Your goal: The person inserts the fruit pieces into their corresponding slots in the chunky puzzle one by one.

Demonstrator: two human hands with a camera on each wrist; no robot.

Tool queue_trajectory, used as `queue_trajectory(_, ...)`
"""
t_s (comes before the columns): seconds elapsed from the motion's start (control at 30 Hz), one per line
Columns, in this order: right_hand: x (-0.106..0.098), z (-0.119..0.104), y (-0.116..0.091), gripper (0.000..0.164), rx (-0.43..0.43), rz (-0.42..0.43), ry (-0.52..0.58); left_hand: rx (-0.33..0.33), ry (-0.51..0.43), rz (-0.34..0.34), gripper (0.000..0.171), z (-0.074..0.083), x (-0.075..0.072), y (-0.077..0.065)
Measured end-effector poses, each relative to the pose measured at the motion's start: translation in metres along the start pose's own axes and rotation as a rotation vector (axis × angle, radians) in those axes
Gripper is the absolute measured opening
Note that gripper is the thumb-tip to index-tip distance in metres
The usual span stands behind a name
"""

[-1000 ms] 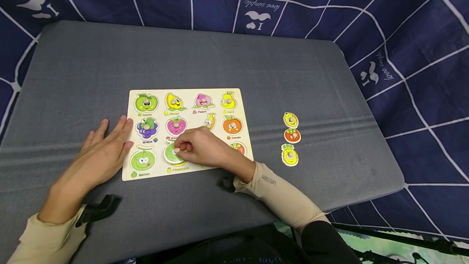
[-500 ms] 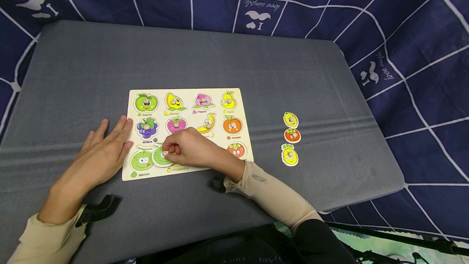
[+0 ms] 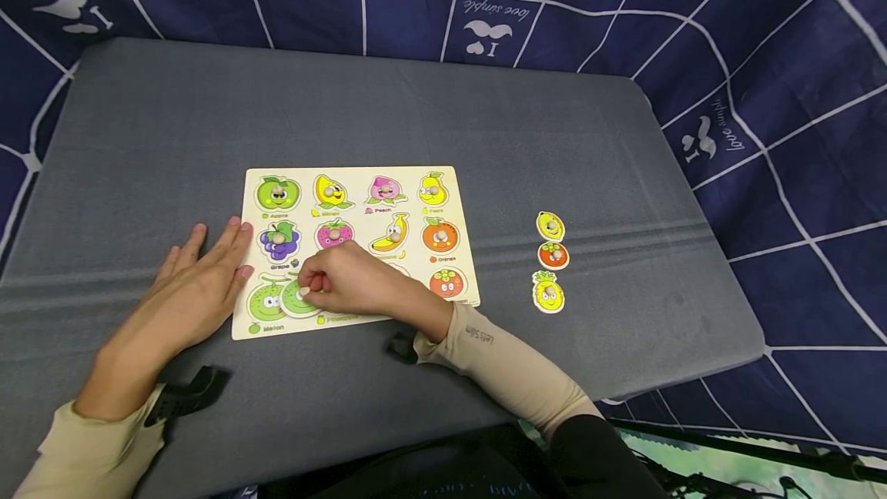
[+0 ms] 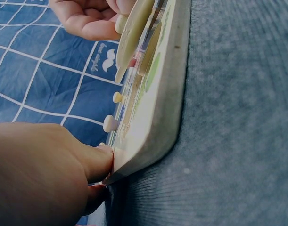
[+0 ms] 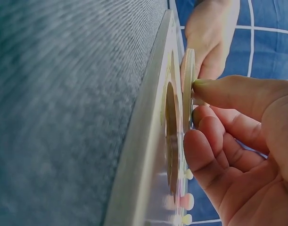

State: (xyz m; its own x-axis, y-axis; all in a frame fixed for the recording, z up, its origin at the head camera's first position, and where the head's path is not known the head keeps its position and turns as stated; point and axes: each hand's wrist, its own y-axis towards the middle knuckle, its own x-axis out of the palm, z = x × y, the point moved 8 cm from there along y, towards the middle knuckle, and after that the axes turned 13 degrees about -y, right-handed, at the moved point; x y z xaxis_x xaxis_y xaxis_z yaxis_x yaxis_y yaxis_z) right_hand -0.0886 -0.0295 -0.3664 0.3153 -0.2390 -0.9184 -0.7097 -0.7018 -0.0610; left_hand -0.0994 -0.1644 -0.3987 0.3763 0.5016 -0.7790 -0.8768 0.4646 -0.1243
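My right hand pinches the round green melon puzzle piece by its small knob. In the head view the piece overlaps the right side of the printed melon on the cream fruit puzzle board. Both wrist views show it edge-on, raised off the board with a gap beneath. My left hand lies with fingers extended at the board's left edge, its thumb touching that edge in the left wrist view. Knobbed fruit pieces, such as the apple and grapes, sit in the board's upper two rows.
To the right of the board, a lemon piece, a tomato-like red piece and a pineapple piece lie in a column on the grey table. A dark blue checked curtain hangs behind the table.
My right hand has moved left with the melon piece, from over the pineapple spot to partly over the printed melon. The banana piece has come into full view. My left hand stays put.
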Motion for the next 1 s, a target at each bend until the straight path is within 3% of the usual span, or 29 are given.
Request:
queue_trajectory(0.5,0.008,-0.011,0.019,0.003,0.000,-0.044,-0.039,0.013,0.000,0.003,0.054,0.000,-0.001,-0.001)
queue_trajectory(1.0,0.013,-0.016,0.032,0.006,0.054,-0.066,-0.058,0.013,0.007,-0.003,0.054,0.000,-0.001,0.000)
